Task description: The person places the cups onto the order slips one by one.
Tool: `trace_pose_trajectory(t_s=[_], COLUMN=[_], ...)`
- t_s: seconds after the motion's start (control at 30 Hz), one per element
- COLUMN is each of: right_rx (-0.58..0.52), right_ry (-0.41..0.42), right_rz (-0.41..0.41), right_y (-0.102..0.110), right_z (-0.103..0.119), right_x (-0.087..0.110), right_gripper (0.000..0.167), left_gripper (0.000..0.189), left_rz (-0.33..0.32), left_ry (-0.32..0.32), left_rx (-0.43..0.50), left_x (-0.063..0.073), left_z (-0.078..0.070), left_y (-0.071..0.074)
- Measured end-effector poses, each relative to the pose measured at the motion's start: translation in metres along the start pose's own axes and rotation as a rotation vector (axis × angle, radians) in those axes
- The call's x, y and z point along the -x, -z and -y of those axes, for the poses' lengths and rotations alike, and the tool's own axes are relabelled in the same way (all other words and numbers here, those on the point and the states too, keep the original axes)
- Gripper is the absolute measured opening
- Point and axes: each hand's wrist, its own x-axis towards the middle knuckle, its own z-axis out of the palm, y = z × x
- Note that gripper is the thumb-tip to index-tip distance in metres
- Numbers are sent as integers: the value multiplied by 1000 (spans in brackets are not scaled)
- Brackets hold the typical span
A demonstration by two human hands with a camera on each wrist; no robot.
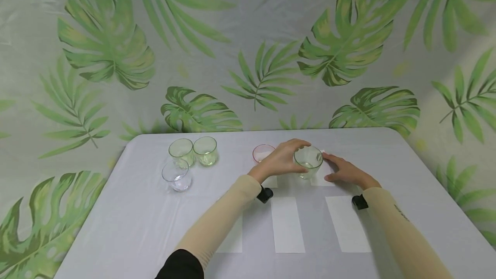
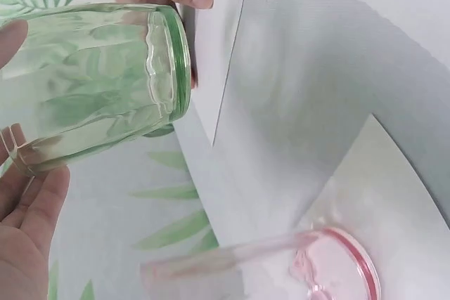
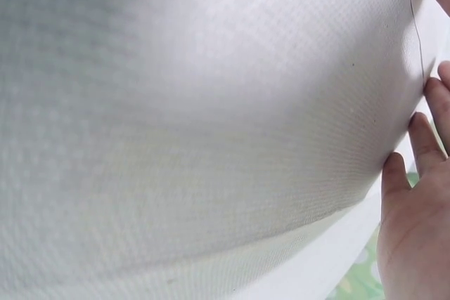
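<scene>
My left hand [image 1: 280,158] grips a pale green glass tumbler [image 1: 308,165] between thumb and fingers. In the left wrist view the tumbler [image 2: 105,82] hangs over the table, close to a white paper sheet [image 2: 218,47]. My right hand [image 1: 345,172] rests on the table just right of that tumbler, its fingers spread at the edge of the paper [image 1: 318,181]. The right wrist view catches the right hand's fingers [image 3: 425,149] at the frame's right side, extended against the white surface. Behind my left hand stands a pink-rimmed glass [image 1: 262,150], partly hidden by it.
At the left stand two green glasses [image 1: 181,153] [image 1: 206,154] side by side, with a clear glass [image 1: 177,178] in front. Nearer me lie white paper sheets [image 1: 287,225] [image 1: 348,225], one partly under my left forearm. A leaf-printed cloth [image 1: 259,72] hangs behind the table.
</scene>
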Motion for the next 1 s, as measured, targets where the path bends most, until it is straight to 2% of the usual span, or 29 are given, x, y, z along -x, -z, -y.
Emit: trace_pose_trajectory(t_s=[0.23,0.4,0.53,0.77,1.0], right_rx=[-15,-35,-48,-84,-77], right_ry=[-28,-61,-41,-10,-3], right_rz=[-1,14,14,12,2], right_y=[1,1,1,0,1], right_z=[3,4,5,6,6], right_x=[0,2,3,5,6], right_gripper=[89,92,86,82,81], left_gripper=[70,70,70,70,71], left_rz=[-21,-43,-64,-82,-96], left_ry=[66,89,109,144,171], left_rx=[29,-12,-47,-51,-55], left_x=[-22,-36,-44,-51,-54], left_z=[4,5,4,5,6], left_y=[-21,-37,-46,-60,-66])
